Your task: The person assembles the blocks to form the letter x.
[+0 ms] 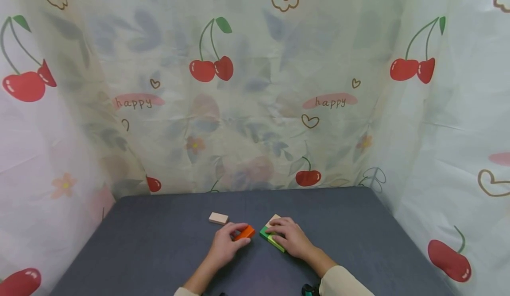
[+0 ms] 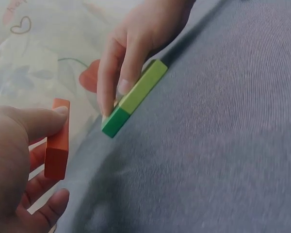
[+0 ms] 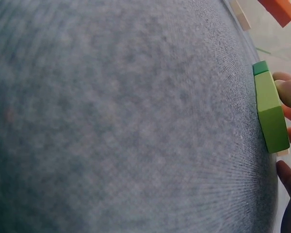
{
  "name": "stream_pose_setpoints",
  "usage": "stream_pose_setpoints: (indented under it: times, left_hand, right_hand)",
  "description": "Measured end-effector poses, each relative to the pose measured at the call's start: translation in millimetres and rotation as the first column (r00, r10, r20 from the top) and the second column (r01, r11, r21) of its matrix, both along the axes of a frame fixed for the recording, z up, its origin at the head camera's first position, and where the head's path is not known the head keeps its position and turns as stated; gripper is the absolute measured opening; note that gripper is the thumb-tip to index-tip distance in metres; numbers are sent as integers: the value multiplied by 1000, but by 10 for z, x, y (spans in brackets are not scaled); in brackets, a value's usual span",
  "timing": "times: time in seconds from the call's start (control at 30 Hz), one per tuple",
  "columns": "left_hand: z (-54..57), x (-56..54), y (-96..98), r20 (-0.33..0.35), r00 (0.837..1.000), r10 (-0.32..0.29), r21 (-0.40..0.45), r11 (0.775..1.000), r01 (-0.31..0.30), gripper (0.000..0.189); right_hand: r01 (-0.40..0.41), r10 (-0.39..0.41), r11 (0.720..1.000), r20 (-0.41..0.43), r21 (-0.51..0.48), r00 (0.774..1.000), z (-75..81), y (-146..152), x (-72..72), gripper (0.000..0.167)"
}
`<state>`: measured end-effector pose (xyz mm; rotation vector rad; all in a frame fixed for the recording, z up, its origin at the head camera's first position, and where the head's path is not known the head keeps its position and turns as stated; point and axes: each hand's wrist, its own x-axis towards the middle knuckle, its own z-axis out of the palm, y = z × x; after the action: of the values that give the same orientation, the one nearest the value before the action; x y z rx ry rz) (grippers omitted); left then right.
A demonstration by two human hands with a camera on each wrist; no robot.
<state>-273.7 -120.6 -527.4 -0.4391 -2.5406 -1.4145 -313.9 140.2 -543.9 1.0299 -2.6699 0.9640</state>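
My left hand [image 1: 224, 245] pinches an orange block [image 2: 58, 141] between thumb and fingers, held above the dark cloth, just left of the other blocks. My right hand [image 1: 294, 239] grips a light green block [image 2: 144, 86] from above, with its thumb on the block's side. Against one end of that block lies a dark green block [image 2: 115, 121], touching it. A plain wooden block [image 1: 274, 218] extends behind them, partly covered by the fingers. In the right wrist view, the light green block [image 3: 271, 109] lies on the cloth beside the thumb.
Another plain wooden block [image 1: 218, 218] lies on the dark table [image 1: 159, 243], behind the left hand. A curtain [image 1: 255, 128] printed with cherries surrounds the table's back and sides. A dark object [image 1: 308, 290] shows near the right sleeve.
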Motion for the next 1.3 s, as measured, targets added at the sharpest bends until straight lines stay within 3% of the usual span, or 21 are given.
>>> stream_pose_setpoints:
  times: [0.4,0.77,1.3]
  left_hand:
    - [63,21,174,45,999,-25,70,997,22,39]
    - [-3,-29,288,65,998,-12,68,998,8,40]
    - [-74,-84,382,83,996,30,-32,999,-27,41]
  right_hand:
    - [-4,4,1000,-13,-5,1000,7,-1,4,24]
    - [0,0,1000,-7,-14,1000,8,3,8,24]
    - [14,-14,1000,0,-12,1000,5,-5,3,25]
